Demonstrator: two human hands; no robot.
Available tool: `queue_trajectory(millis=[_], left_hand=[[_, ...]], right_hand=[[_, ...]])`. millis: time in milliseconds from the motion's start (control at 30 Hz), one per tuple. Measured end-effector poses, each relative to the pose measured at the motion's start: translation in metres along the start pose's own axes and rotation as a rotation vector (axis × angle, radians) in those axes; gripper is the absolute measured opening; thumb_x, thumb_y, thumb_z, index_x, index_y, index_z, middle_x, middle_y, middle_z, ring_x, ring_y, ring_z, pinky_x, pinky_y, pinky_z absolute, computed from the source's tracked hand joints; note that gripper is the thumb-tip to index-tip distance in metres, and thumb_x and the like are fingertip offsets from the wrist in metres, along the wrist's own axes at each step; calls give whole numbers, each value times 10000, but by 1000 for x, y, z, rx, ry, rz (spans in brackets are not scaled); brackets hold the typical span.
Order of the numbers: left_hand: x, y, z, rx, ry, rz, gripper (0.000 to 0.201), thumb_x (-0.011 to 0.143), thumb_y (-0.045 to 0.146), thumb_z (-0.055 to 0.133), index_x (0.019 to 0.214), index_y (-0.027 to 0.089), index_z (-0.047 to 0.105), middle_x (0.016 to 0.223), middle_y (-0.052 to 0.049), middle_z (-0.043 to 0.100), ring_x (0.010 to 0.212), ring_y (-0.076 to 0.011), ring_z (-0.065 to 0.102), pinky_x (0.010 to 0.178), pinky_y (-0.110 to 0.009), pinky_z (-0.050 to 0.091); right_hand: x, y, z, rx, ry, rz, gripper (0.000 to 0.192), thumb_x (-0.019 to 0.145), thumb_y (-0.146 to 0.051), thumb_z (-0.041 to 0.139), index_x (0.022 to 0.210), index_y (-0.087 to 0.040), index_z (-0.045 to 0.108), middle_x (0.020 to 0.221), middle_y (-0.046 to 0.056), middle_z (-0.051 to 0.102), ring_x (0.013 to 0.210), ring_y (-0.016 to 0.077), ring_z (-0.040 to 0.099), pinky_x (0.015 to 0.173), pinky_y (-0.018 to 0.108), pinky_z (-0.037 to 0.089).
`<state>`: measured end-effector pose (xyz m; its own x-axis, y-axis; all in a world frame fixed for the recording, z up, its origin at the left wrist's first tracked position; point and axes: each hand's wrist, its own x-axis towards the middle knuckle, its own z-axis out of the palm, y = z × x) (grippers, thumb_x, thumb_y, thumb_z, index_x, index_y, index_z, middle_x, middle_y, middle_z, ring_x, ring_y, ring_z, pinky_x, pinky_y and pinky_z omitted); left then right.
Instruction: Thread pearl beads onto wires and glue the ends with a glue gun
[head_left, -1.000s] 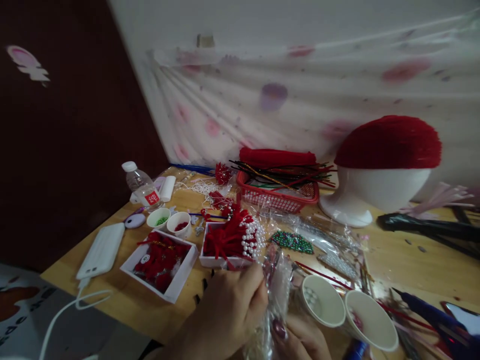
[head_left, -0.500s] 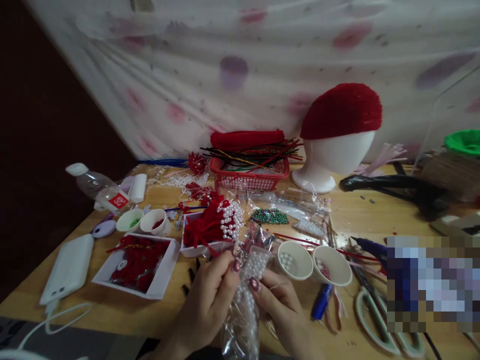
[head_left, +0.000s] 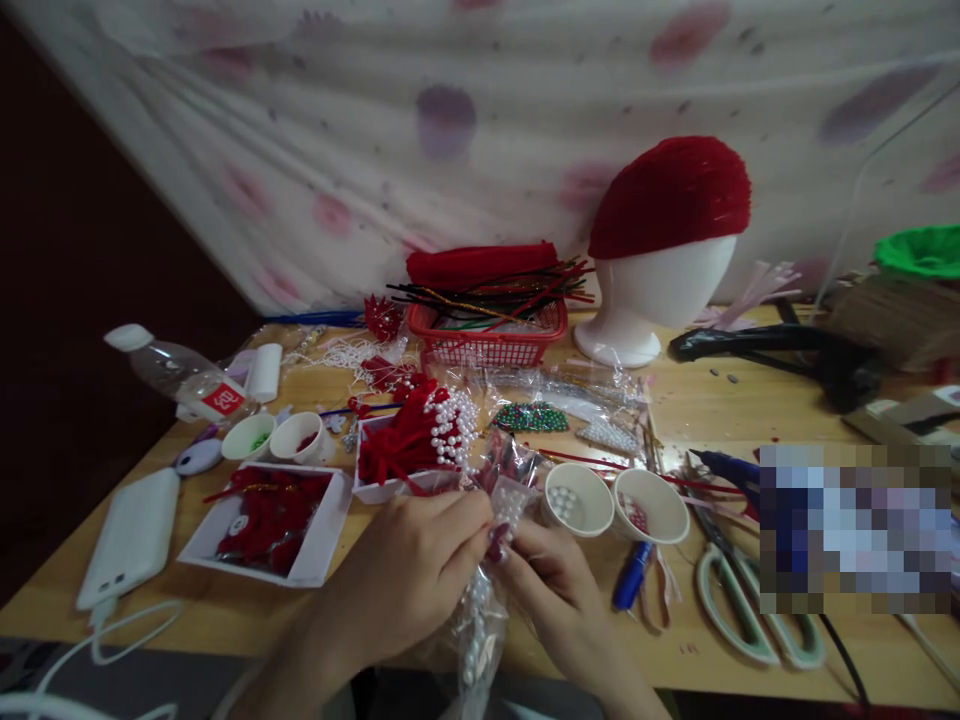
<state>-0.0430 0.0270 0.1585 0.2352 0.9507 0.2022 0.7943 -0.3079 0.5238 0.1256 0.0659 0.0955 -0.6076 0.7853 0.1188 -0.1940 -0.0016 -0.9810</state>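
- Two bare hands meet at the lower middle of the frame, both closed on a clear plastic bag of white pearl beads point(head_left: 487, 590).
- The left hand point(head_left: 409, 575) pinches the bag's upper part between thumb and fingers; the right hand point(head_left: 551, 580) grips the same part from the other side, its fingertips touching the plastic.
- The bag hangs down between the hands, past the near edge of the wooden table point(head_left: 750, 400).
- Just right of the hands stand two paper cups: one with white pearls point(head_left: 577, 498), one with reddish bits point(head_left: 651, 506).
- Below those cups lies a blue pen point(head_left: 631, 578); scissors point(head_left: 739, 610) lie further right.
- Just above the hands, a white box holds red stems with pearl heads point(head_left: 420, 445); a second white tray of red pieces point(head_left: 266, 512) sits at centre left.
- At the far left lie a white power bank point(head_left: 131, 538) and a water bottle point(head_left: 180, 372).
- Upper middle: a red basket of pipe cleaners point(head_left: 484, 335) and a white head form in a red cap point(head_left: 664, 240).
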Motion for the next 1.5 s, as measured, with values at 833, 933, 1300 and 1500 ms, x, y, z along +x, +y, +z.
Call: queue_trajectory(millis=[833, 933, 1300, 1500], left_hand=[[-9, -10, 29, -526, 326, -219, 339, 1069, 221, 430, 732, 252, 407, 564, 106, 382, 444, -87, 357, 458, -224, 316], [-12, -14, 28, -621, 363, -267, 357, 1082, 265, 455, 728, 252, 412, 564, 104, 382, 439, -87, 348, 443, -220, 315], [-13, -15, -9, -514, 404, -332, 266, 991, 403, 659, 799, 237, 579, 559, 89, 487, 459, -91, 431, 443, -191, 352], [-6, -28, -19, -658, 426, -491, 317, 897, 500, 754, 849, 223, 609, 590, 75, 560, 479, -87, 477, 459, -169, 394]], right_hand=[[-6, 23, 5, 432, 22, 151, 482, 893, -622, 770, 752, -187, 621, 579, -93, 332, 513, 66, 198, 478, 208, 165], [-10, 26, 6, 438, -18, 173, 520, 872, -674, 764, 758, -189, 613, 545, -101, 340, 472, 59, 210, 453, 198, 184], [-1, 24, 20, 449, 115, 192, 545, 801, -680, 826, 736, -198, 581, 510, -125, 323, 442, 43, 166, 424, 192, 149], [-7, 22, 21, 499, 66, 207, 547, 796, -712, 809, 788, -184, 668, 487, -142, 243, 424, 41, 141, 412, 186, 145]])
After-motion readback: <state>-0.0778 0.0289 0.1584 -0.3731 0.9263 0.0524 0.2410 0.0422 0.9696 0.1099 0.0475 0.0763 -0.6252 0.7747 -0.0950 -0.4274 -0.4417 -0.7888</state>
